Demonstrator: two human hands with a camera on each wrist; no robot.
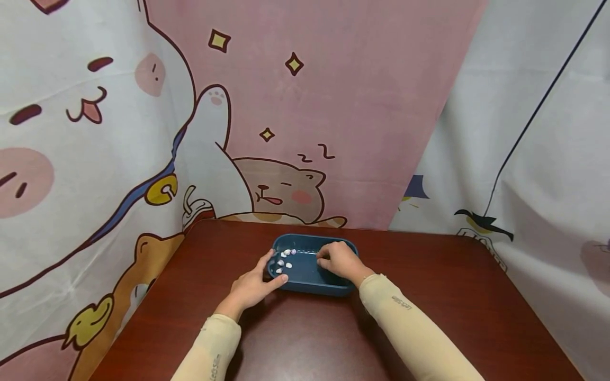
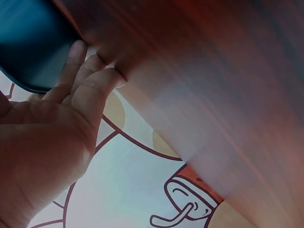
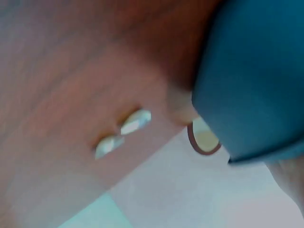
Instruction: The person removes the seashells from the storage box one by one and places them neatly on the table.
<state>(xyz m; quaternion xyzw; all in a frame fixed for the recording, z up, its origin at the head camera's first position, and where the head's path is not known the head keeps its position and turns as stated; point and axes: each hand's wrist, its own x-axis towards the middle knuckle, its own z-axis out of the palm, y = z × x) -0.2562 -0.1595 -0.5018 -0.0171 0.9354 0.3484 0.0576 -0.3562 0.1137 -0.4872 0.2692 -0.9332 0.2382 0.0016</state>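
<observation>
In the head view, a dark blue rectangular tray sits on the table. Several small white and pale purple pebble-like pieces lie scattered in its left part. My left hand holds the tray's left end, thumb at the front rim and the other fingers along the left side. The left wrist view shows those fingers against the tray's outer wall. My right hand reaches over the tray's right half, palm down, fingers bent towards the thumb. Whether it pinches a piece is hidden.
The tray stands on a reddish-brown table. A cartoon-printed cloth hangs behind and on both sides. In the blurred right wrist view, two small pale shiny shapes appear over the brown surface beside the tray wall.
</observation>
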